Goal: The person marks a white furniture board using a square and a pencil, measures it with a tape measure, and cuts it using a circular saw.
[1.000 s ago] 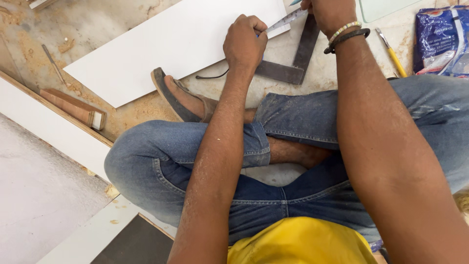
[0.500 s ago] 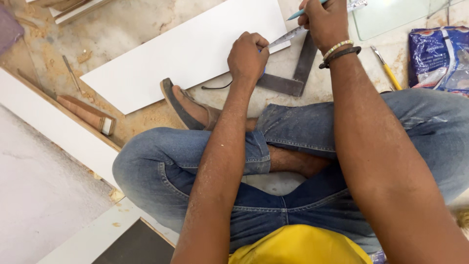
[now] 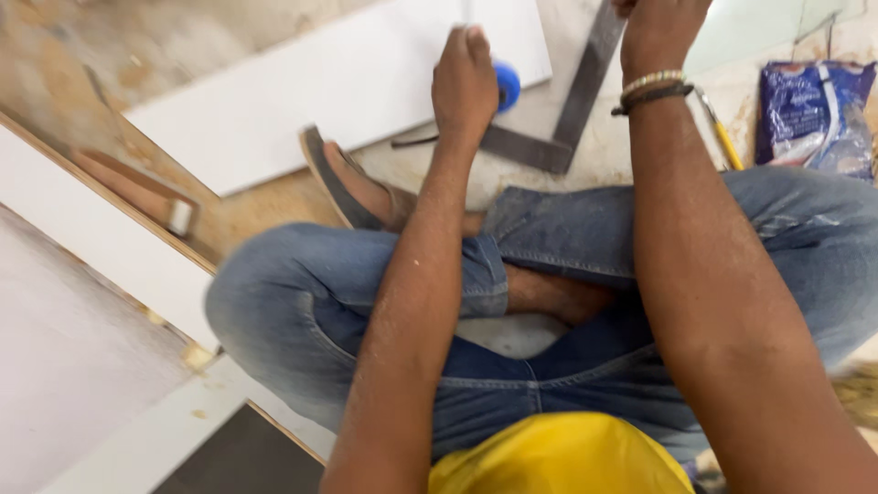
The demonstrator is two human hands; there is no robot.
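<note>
My left hand (image 3: 466,78) lies on the near edge of a long white tile (image 3: 338,82), fingers curled down. A blue round object (image 3: 506,84) peeks out from under its thumb side, and the hand seems to grip it. My right hand (image 3: 660,26), with bracelets on the wrist, reaches to the top edge of the view, where its fingers are cut off. It hovers beside the upper arm of a grey metal L-square (image 3: 576,101) that lies on the floor by the tile's right end. The picture is blurred.
I sit cross-legged in blue jeans, with a sandalled foot (image 3: 352,187) against the tile's near edge. A blue plastic bag (image 3: 809,114) and a yellow-handled tool (image 3: 724,139) lie at the right. A wooden piece (image 3: 137,187) and a white board (image 3: 91,238) lie at the left.
The view has shifted nearer and to the right. My left hand has come off the square's corner onto the tile, and a blue round object now shows under it. My right hand has risen out of view.
</note>
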